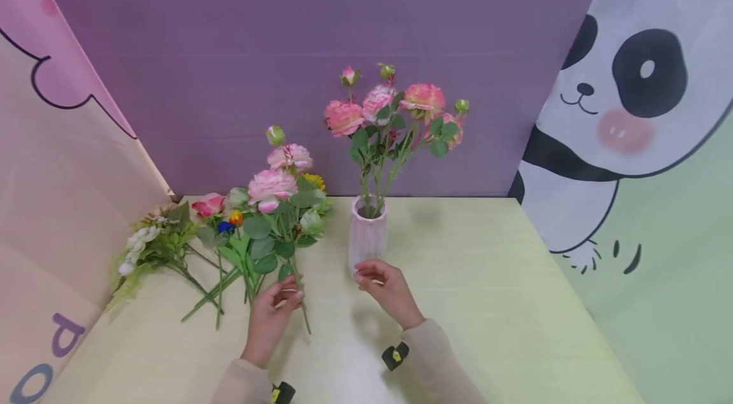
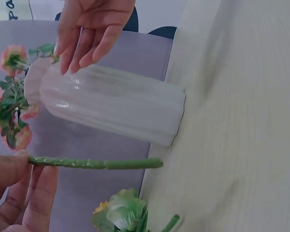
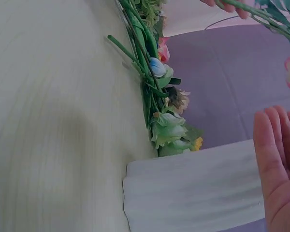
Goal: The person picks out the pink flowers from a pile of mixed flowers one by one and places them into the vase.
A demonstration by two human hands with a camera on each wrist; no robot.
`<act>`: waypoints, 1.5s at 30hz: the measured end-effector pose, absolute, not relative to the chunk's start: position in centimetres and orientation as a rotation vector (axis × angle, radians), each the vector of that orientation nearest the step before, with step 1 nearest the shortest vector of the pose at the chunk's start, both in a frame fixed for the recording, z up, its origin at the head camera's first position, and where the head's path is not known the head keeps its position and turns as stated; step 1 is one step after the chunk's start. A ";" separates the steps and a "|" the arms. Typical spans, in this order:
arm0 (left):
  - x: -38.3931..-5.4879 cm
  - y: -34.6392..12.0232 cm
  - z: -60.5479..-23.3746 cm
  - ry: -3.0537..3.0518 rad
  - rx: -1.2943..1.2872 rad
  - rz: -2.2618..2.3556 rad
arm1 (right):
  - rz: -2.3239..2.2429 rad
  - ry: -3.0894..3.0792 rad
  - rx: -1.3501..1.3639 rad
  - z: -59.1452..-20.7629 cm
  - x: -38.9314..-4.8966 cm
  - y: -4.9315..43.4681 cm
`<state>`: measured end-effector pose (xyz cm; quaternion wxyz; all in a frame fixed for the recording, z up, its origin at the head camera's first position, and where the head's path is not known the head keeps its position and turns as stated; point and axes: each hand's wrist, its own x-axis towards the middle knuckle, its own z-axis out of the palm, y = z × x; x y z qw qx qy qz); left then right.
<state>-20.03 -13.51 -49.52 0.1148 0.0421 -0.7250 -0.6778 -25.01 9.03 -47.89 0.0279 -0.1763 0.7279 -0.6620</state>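
Note:
A green stem (image 2: pixel 96 163) is pinched between thumb and fingers of my left hand (image 1: pixel 273 315), its cut end pointing down. Light pink blooms (image 1: pixel 272 186), a green bud and round leaves top this flower spray, upright left of the vase. My right hand (image 1: pixel 390 289) is in front of the vase's base in the head view, fingers loosely bent and holding nothing; the right wrist view shows its fingers (image 3: pixel 269 150) nearly straight beside the vase. The pale pink ribbed vase (image 1: pixel 368 240) stands upright, with coral-pink flowers (image 1: pixel 422 98), buds and leaves rising from its mouth.
Left on the table (image 1: pixel 487 302) lies a heap of artificial flowers: white blossoms (image 1: pixel 139 245), a pink rose (image 1: pixel 209 205), a blue bloom (image 1: pixel 226 226), a yellow one (image 1: pixel 314 182) and loose stems (image 1: pixel 212 296). A purple backdrop (image 1: pixel 258 41) rises behind; a panda-printed panel (image 1: pixel 647 124) stands right.

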 end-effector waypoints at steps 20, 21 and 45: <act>-19.8 -9.2 -47.9 -2.185 -0.028 -1.967 | -2.108 2.167 -0.717 -45.1 -23.2 6.5; -19.8 -9.1 -47.9 -2.188 -0.023 -1.963 | -2.106 2.169 -0.709 -44.8 -23.0 6.5; -20.3 -6.2 -47.2 -2.073 -0.043 -1.998 | -2.244 2.277 -0.600 -43.2 -21.7 7.3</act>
